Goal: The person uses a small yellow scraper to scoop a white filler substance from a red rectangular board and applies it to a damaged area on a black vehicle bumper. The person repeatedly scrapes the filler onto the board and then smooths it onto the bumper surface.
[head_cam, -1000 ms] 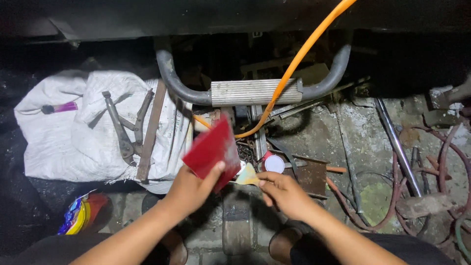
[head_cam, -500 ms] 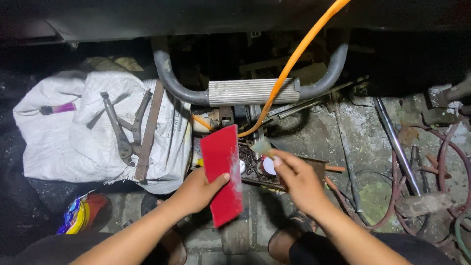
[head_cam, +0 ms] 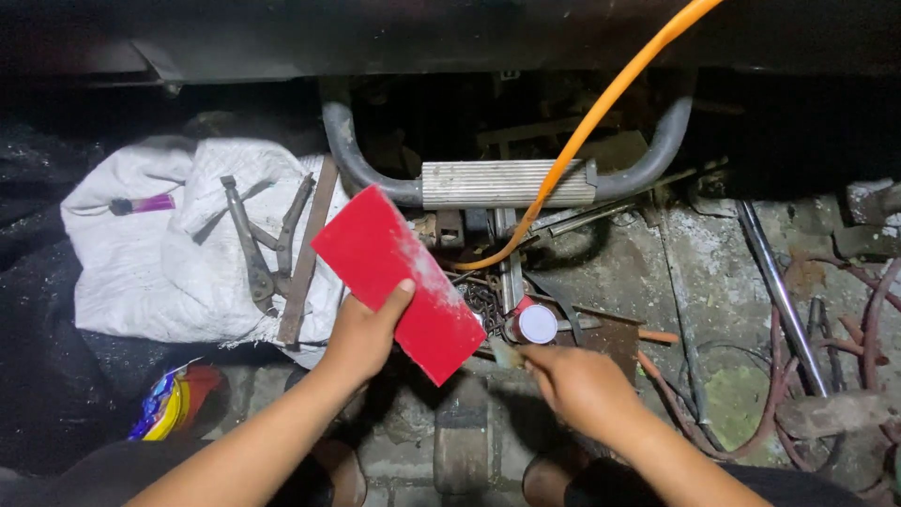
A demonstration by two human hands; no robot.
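Note:
My left hand (head_cam: 363, 333) holds a flat red rectangular card (head_cam: 399, 278) by its lower edge, tilted, with whitish smears on its right side. My right hand (head_cam: 574, 383) is closed around a small pale tool (head_cam: 505, 354) whose tip points left, just below a small can with a white lid (head_cam: 536, 324). The can stands among chains and metal scraps on the ground, between my two hands.
A white sack (head_cam: 155, 253) at left carries pliers (head_cam: 251, 246) and a flat metal bar (head_cam: 302, 253). A ribbed metal footrest on a curved tube (head_cam: 507, 183) sits ahead, crossed by an orange hose (head_cam: 601, 113). Rusty rods and wires (head_cam: 798, 319) lie right. A colourful wrapper (head_cam: 169, 404) lies lower left.
My left hand turned the red card from upright to tilted and lifted it leftward. My right hand dropped lower and nearer me, away from the can.

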